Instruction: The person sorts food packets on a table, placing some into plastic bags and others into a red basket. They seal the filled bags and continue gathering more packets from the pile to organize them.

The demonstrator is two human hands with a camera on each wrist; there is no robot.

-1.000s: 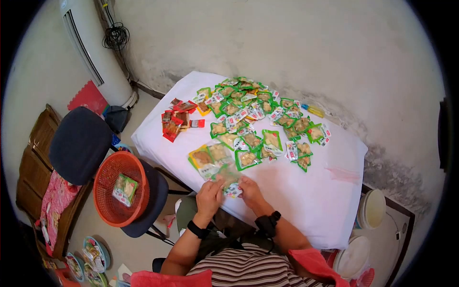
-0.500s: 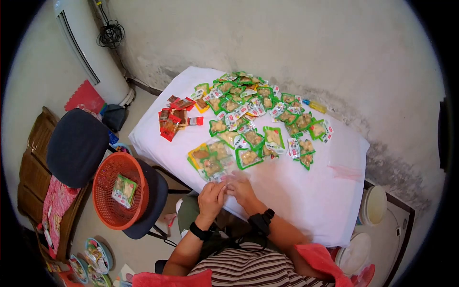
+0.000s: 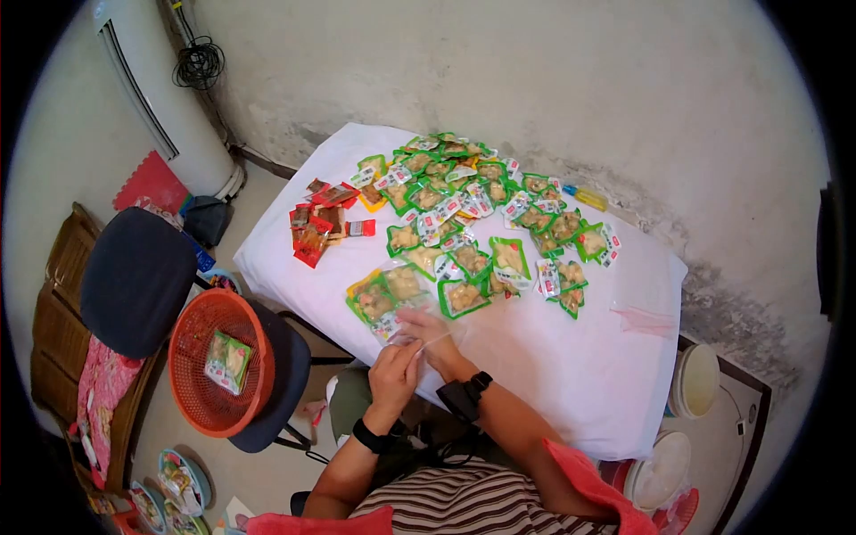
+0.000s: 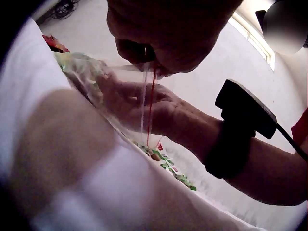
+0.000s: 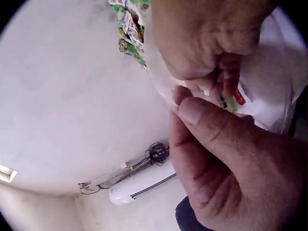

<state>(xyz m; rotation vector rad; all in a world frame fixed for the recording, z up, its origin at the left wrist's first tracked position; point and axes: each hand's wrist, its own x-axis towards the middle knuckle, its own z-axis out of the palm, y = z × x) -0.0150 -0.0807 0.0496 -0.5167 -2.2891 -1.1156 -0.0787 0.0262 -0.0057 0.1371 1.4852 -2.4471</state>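
A clear plastic bag (image 3: 392, 332) with several green- and yellow-edged food packets (image 3: 374, 299) inside lies near the table's front edge. My left hand (image 3: 393, 374) pinches the bag's edge between thumb and forefinger, as the right wrist view shows. A thin red line (image 4: 152, 103) runs across the film in the left wrist view. Behind that film my right hand (image 4: 144, 106) reaches toward the packets with its fingers fairly straight. In the head view the right hand (image 3: 432, 337) overlaps the bag's mouth.
Many green-edged packets (image 3: 464, 294) are piled at the table's back, with red packets (image 3: 312, 241) at its left. An orange basket (image 3: 183, 383) holding a filled bag stands on a chair to the left. White buckets (image 3: 698, 379) stand at right.
The packet that was between my hands at the bag's mouth now lies among those inside. My right hand has shifted left over the bag, its fingers straightened; the left still pinches the edge.
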